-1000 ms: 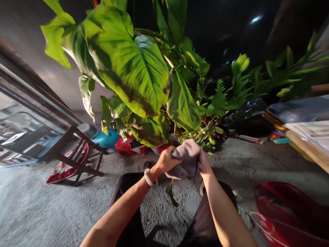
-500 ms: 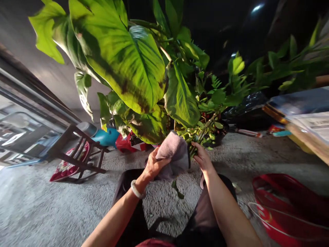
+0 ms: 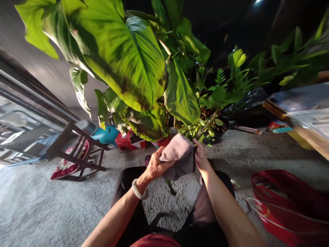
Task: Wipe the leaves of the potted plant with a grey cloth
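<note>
A folded pinkish-grey cloth (image 3: 180,154) is held up in front of the plants, between my knees. My left hand (image 3: 158,164) is closed around its left side, thumb across the front. At the cloth's right, dark-trimmed edge, my right hand (image 3: 200,157) has its fingers drawn together against the cloth; part of the grip is hidden behind it. Just above hangs a big green leaf (image 3: 133,65) with brown patches. A smaller curled leaf (image 3: 181,92) droops beside it. Behind my right hand is a low plant with small leaves (image 3: 205,130).
A small wooden chair (image 3: 79,151) with a red patterned cushion stands left. Near it are a teal container (image 3: 106,134) and red pots (image 3: 124,140). A red bag (image 3: 282,206) sits on the concrete floor at right, below a wooden-edged surface (image 3: 308,133). A fallen leaf (image 3: 170,187) lies between my feet.
My right hand has shifted from beside the small-leaved plant's stems to the cloth's right edge. The cloth and my left hand have moved slightly right, and the view has tilted a little.
</note>
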The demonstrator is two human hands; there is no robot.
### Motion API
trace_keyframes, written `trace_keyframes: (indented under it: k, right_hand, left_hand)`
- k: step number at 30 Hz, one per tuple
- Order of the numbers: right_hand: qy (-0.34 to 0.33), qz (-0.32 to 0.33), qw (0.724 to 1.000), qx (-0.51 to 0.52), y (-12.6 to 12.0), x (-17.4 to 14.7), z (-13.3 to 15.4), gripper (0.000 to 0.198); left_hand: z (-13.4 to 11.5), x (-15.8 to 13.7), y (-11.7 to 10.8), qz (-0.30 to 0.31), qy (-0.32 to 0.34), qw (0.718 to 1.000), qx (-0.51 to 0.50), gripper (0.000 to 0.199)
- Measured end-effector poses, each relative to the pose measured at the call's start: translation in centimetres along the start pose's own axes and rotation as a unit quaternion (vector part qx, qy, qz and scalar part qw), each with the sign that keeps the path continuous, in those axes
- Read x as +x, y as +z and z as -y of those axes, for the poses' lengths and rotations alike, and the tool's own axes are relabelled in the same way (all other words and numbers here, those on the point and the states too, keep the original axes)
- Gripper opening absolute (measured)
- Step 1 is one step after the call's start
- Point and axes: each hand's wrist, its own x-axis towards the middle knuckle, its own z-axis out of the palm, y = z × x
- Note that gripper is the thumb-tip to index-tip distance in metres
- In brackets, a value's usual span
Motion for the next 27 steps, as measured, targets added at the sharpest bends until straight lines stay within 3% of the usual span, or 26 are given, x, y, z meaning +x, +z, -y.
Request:
trace_keyframes:
  k: [3,6,8,10,12,14,16,19,21,23,25,27]
  right_hand:
    - [0.026,0.003,1.0,0.011,0.5,-0.3,-0.6,0.016]
    - [0.036,-0.014,0.999,0.016,0.5,-0.3,-1.2,0.014]
    - [0.041,-0.027,0.999,0.015,0.5,-0.2,-1.5,0.016]
    - [0.041,-0.035,0.998,0.014,0.5,-0.1,-1.7,0.015]
    - [0.034,-0.037,0.999,0.015,0.6,-0.2,-1.7,0.015]
    - [0.022,-0.037,0.999,0.015,0.7,-0.3,-1.5,0.015]
    - [0.014,-0.036,0.999,0.008,0.8,-0.4,-1.3,0.016]
    - [0.009,-0.033,0.999,-0.01,0.5,-0.5,-1.3,0.019]
    - [0.005,-0.032,0.999,-0.018,0.2,-0.5,-1.4,0.02]
    - [-0.001,-0.03,0.999,-0.023,0.1,-0.5,-1.5,0.019]
    - [-0.008,-0.028,0.999,-0.026,0.1,-0.3,-1.7,0.014]
    - [-0.019,-0.023,0.999,-0.028,0.2,-0.2,-1.8,0.014]
  left_hand:
    - [2.7,-1.8,0.7,0.126,-0.015,0.986,0.109,0.033]
    - [4.5,-4.8,-1.1,0.218,-0.066,0.965,0.129,0.028]
    - [4.2,-5.7,-2.7,0.169,-0.074,0.979,0.082,0.032]
    - [2.9,-5.1,-3.4,0.063,-0.052,0.996,0.044,0.036]
    - [1.6,-3.5,-2.8,-0.031,-0.035,0.999,0.022,0.037]
    - [1.0,-1.9,-1.4,-0.075,-0.035,0.996,0.012,0.035]
    - [1.5,-1.3,-0.1,-0.045,-0.031,0.998,0.028,0.035]
    - [2.9,-2.8,0.0,0.121,-0.028,0.988,0.09,0.032]
    - [3.2,-4.3,-1.3,0.189,-0.034,0.976,0.098,0.03]
    - [2.2,-4.9,-2.7,0.156,-0.016,0.985,0.076,0.034]
    - [0.4,-3.9,-3.0,0.061,0.034,0.996,0.05,0.042]
    - [-1.4,-1.4,-1.7,-0.037,0.076,0.996,0.03,0.05]
